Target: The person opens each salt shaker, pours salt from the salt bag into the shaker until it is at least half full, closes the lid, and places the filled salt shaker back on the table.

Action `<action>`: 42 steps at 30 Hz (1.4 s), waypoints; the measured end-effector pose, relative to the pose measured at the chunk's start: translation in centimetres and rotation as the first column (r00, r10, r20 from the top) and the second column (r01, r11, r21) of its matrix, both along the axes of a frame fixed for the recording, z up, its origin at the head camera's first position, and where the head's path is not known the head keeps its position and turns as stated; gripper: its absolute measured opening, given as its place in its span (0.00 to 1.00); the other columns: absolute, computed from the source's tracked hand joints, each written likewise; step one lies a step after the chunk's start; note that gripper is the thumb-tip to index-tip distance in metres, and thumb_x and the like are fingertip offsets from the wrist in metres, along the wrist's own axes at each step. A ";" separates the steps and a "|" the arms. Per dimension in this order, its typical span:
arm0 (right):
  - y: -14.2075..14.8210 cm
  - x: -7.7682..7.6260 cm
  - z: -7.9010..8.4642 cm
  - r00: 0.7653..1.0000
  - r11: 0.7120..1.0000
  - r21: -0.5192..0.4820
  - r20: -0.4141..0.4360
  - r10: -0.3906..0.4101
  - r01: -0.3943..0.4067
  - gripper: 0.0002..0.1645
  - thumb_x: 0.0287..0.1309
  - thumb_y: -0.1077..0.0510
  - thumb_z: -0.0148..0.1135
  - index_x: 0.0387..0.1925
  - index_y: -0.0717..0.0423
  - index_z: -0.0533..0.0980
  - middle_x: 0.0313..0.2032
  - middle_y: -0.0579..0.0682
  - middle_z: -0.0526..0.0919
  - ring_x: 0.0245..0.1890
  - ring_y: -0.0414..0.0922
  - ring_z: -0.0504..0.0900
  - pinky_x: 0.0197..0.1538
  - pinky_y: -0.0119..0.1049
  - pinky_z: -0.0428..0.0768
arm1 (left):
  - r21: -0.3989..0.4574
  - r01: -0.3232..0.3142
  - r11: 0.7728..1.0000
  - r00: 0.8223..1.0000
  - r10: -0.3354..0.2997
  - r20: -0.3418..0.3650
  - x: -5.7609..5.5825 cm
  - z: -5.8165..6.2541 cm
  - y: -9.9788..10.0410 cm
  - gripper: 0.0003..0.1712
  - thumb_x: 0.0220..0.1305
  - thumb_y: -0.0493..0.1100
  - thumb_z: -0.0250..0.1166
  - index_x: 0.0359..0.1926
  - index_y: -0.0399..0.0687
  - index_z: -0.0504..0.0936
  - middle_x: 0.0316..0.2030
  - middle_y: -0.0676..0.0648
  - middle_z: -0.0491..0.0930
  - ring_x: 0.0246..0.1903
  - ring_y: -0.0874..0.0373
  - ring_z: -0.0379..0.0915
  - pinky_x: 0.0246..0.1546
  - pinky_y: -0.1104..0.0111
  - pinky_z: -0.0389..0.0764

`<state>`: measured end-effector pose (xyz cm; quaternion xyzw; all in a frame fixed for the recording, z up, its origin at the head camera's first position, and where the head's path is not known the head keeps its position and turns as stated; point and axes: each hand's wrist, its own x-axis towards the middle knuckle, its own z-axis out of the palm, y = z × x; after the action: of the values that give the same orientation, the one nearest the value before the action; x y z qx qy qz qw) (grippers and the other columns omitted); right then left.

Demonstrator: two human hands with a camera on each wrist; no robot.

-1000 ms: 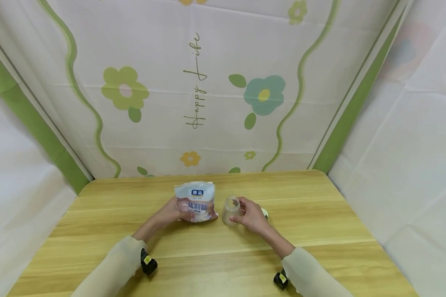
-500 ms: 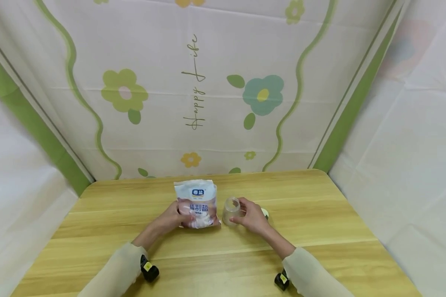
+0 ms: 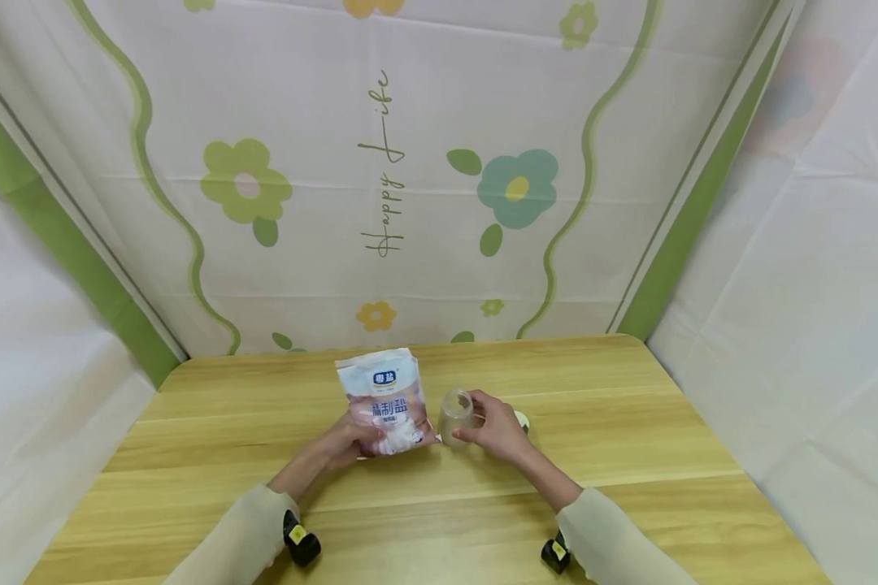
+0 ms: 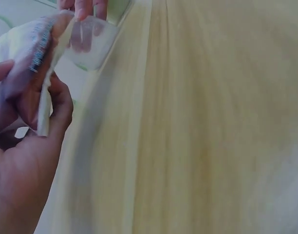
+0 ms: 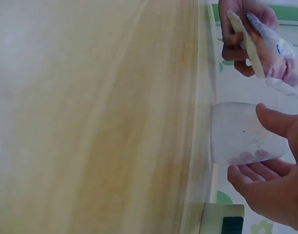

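A white and pink salt bag (image 3: 393, 406) is held in my left hand (image 3: 341, 443), thumb across its front and fingers behind. The bag leans slightly to the left, and its lower right corner is right at the glass jar. My right hand (image 3: 497, 426) holds the clear, lidless glass jar (image 3: 452, 422) upright on the table, thumb on the near side and fingers round the far side. In the right wrist view the jar (image 5: 241, 134) sits between thumb and fingers. The left wrist view shows the bag's pale bottom seam (image 4: 49, 87) facing the jar.
A small white-topped object (image 3: 522, 420) with a dark patch stands just behind my right hand. The wooden table (image 3: 439, 520) ends at a patterned curtain (image 3: 322, 203), with white cloth at both sides.
My left hand has drawn the salt bag a little nearer and tipped its top leftward, so more of its front shows. My right hand and the jar stay almost where they were.
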<state>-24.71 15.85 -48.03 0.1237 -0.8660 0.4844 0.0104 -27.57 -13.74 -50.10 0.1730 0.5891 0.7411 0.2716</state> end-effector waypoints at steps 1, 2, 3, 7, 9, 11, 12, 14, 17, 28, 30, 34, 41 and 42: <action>0.0 0.0 0.0 1.000 1.000 0.001 -0.002 -0.001 0.001 0.35 0.47 0.61 0.78 0.57 0.63 0.75 0.55 0.64 0.82 0.56 0.62 0.82 0.58 0.51 0.82 | -0.004 -0.004 1.000 1.000 0.004 0.015 0.1 0.1 0.1 0.30 0.56 0.28 0.59 0.57 0.59 0.69 0.48 0.57 0.82 0.48 0.59 0.79 0.53 0.65 0.81; 0.0 -0.1 -0.1 1.000 1.000 0.002 -0.003 -0.001 0.001 0.35 0.47 0.61 0.78 0.57 0.63 0.75 0.55 0.64 0.82 0.56 0.62 0.82 0.58 0.51 0.82 | -0.011 -0.009 1.000 1.000 0.009 0.022 0.2 0.2 0.1 0.30 0.57 0.29 0.60 0.57 0.59 0.70 0.48 0.58 0.82 0.48 0.59 0.79 0.54 0.65 0.80; 0.0 -0.1 -0.1 1.000 1.000 0.001 -0.003 -0.002 0.002 0.35 0.47 0.61 0.78 0.57 0.63 0.75 0.55 0.64 0.82 0.56 0.62 0.82 0.58 0.50 0.82 | -0.019 -0.013 1.000 1.000 0.013 0.023 0.3 0.3 0.2 0.29 0.57 0.30 0.61 0.57 0.59 0.70 0.47 0.58 0.82 0.48 0.59 0.79 0.54 0.65 0.79; 0.0 -0.2 -0.1 1.000 1.000 -0.003 -0.003 -0.008 0.008 0.35 0.47 0.61 0.78 0.57 0.63 0.75 0.55 0.63 0.82 0.56 0.61 0.82 0.58 0.50 0.82 | -0.026 -0.016 1.000 1.000 0.016 -0.016 0.5 0.5 0.7 0.31 0.57 0.30 0.65 0.60 0.56 0.69 0.50 0.58 0.81 0.51 0.59 0.78 0.57 0.65 0.78; 0.0 -0.3 -0.1 1.000 1.000 -0.003 -0.002 -0.006 0.006 0.35 0.47 0.61 0.78 0.57 0.63 0.75 0.55 0.64 0.82 0.56 0.61 0.82 0.59 0.50 0.82 | -0.021 -0.011 1.000 0.999 0.011 -0.035 0.6 0.5 0.8 0.34 0.56 0.29 0.65 0.61 0.55 0.68 0.51 0.58 0.81 0.53 0.59 0.78 0.58 0.66 0.78; 0.0 -0.3 -0.2 1.000 1.000 -0.001 -0.004 -0.002 0.002 0.35 0.47 0.61 0.78 0.58 0.63 0.75 0.55 0.64 0.82 0.56 0.61 0.82 0.58 0.50 0.82 | -0.016 -0.008 1.000 0.999 0.007 -0.044 0.7 0.6 0.8 0.35 0.56 0.28 0.65 0.62 0.56 0.67 0.52 0.58 0.81 0.53 0.60 0.78 0.58 0.66 0.79; 0.0 -0.2 -0.2 1.000 1.000 -0.002 -0.005 0.001 -0.001 0.36 0.47 0.61 0.78 0.58 0.63 0.75 0.55 0.64 0.82 0.56 0.62 0.82 0.58 0.49 0.82 | -0.016 -0.006 1.000 0.999 0.006 -0.048 0.7 0.6 0.8 0.36 0.55 0.27 0.65 0.62 0.57 0.67 0.52 0.58 0.80 0.53 0.60 0.78 0.58 0.66 0.79; 0.0 -0.2 -0.3 1.000 1.000 -0.007 -0.009 0.005 -0.005 0.36 0.47 0.61 0.78 0.59 0.63 0.75 0.55 0.64 0.82 0.56 0.62 0.82 0.58 0.49 0.83 | -0.025 -0.003 1.000 0.997 0.001 -0.078 0.8 0.8 0.6 0.35 0.55 0.27 0.65 0.61 0.55 0.68 0.50 0.57 0.81 0.51 0.59 0.79 0.56 0.66 0.80; -0.1 -0.3 -0.2 1.000 1.000 -0.021 -0.012 0.009 -0.009 0.37 0.47 0.62 0.77 0.60 0.63 0.74 0.55 0.64 0.82 0.56 0.62 0.82 0.58 0.49 0.83 | -0.060 -0.007 0.998 0.992 -0.001 -0.125 0.7 1.2 0.3 0.33 0.53 0.27 0.66 0.60 0.51 0.70 0.48 0.56 0.84 0.48 0.58 0.82 0.53 0.64 0.82; -0.2 -0.4 -0.1 0.999 0.999 -0.010 0.003 0.032 -0.032 0.36 0.49 0.60 0.77 0.60 0.63 0.74 0.55 0.63 0.82 0.57 0.61 0.82 0.58 0.48 0.82 | -0.264 -0.072 0.962 0.967 0.002 -0.254 0.6 3.3 -1.2 0.37 0.55 0.34 0.70 0.65 0.35 0.65 0.48 0.50 0.84 0.46 0.55 0.82 0.49 0.63 0.84; -0.3 -0.4 0.1 0.999 0.999 -0.004 0.008 0.035 -0.035 0.36 0.50 0.60 0.76 0.61 0.63 0.74 0.56 0.62 0.82 0.57 0.60 0.81 0.58 0.48 0.82 | -0.291 -0.078 0.953 0.958 -0.009 -0.288 0.4 3.7 -1.4 0.36 0.55 0.35 0.71 0.64 0.35 0.66 0.48 0.48 0.84 0.45 0.55 0.82 0.48 0.64 0.84; -0.3 -0.3 0.2 0.999 0.999 0.001 0.009 0.038 -0.038 0.36 0.50 0.60 0.76 0.61 0.63 0.74 0.56 0.63 0.82 0.57 0.60 0.82 0.58 0.49 0.83 | -0.306 -0.065 0.950 0.953 -0.032 -0.302 0.2 4.5 -1.7 0.35 0.54 0.35 0.72 0.62 0.32 0.68 0.47 0.46 0.84 0.44 0.55 0.83 0.46 0.64 0.85; -0.3 -0.4 0.2 0.999 0.999 0.006 0.012 0.045 -0.045 0.35 0.50 0.60 0.76 0.60 0.64 0.74 0.56 0.63 0.82 0.57 0.61 0.82 0.59 0.50 0.82 | -0.367 -0.062 0.928 0.956 -0.051 -0.289 -0.2 5.7 -2.0 0.35 0.53 0.36 0.73 0.61 0.35 0.69 0.46 0.46 0.84 0.43 0.54 0.82 0.45 0.63 0.85; -0.3 -0.3 0.2 0.999 0.999 0.008 0.009 0.044 -0.044 0.35 0.50 0.60 0.76 0.59 0.64 0.75 0.56 0.63 0.82 0.57 0.61 0.82 0.59 0.51 0.82 | -0.375 -0.062 0.925 0.955 -0.054 -0.291 -0.2 5.8 -2.0 0.35 0.53 0.36 0.73 0.61 0.34 0.69 0.45 0.46 0.84 0.42 0.54 0.83 0.44 0.63 0.85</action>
<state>-25.06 15.52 -47.79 0.1406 -0.8651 0.4815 -0.0046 -27.79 -15.75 -44.30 0.2245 0.7558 0.5791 0.2073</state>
